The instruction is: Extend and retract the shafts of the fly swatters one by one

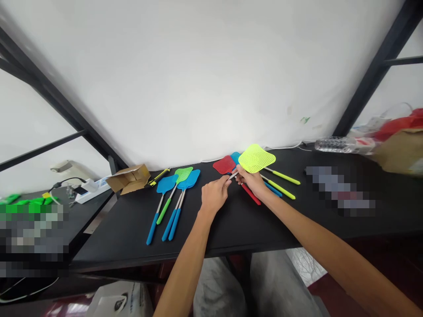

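My left hand [214, 193] pinches the metal rod of a fly swatter with a yellow-green perforated head [257, 158]. On the same swatter, my right hand [250, 180] closes around the neck just under the head. Its handle is hidden behind my left hand. Beneath and behind my right hand lie a red fly swatter [224, 164], a blue fly swatter [235, 157] and yellow-handled swatters [282, 176], partly covered. To the left of my hands, several blue fly swatters [167, 184] and a green fly swatter [184, 175] lie with handles toward me.
An open cardboard box [130, 179] and a yellow-black strip-like object [159, 177] sit at the back left of the black table [122, 229]. A white power strip [94, 190] is farther left. At the right lie a plastic bottle [343, 144] and a brown bag [401, 152].
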